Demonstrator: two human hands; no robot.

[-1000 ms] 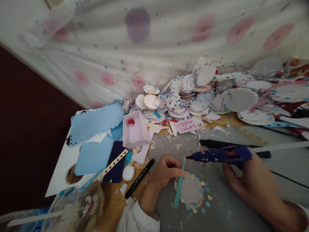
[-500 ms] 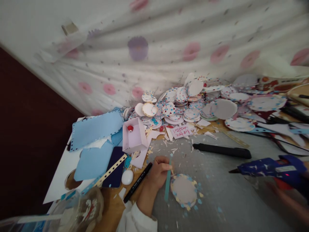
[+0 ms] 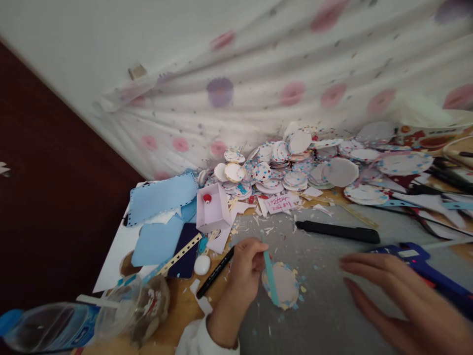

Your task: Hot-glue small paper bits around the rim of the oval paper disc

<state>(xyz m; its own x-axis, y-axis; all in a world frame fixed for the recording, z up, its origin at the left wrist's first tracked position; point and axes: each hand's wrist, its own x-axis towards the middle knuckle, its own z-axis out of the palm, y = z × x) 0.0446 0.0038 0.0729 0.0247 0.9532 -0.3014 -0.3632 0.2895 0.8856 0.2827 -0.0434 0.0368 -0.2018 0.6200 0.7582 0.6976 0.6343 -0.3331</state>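
My left hand (image 3: 242, 268) pinches a narrow teal paper strip (image 3: 271, 279) that lies slanted over a round paper disc (image 3: 286, 286) edged with small coloured hearts on the grey mat (image 3: 325, 315). My right hand (image 3: 391, 296) hovers open over the mat to the right of the disc, fingers stretched toward it and holding nothing. The blue glue gun (image 3: 424, 268) lies on the mat just behind that hand. A black marker (image 3: 215, 272) lies left of my left wrist.
A big heap of decorated paper discs (image 3: 295, 162) fills the back of the table. A small open pink box (image 3: 214, 212), blue paper sheets (image 3: 160, 197), a black cutter (image 3: 338, 231) and a plastic bottle (image 3: 55, 328) lie around. Flowered cloth hangs behind.
My right hand put the glue gun down at the right and now reaches empty toward the disc. The left hand kept the teal strip, which has tilted across the disc.
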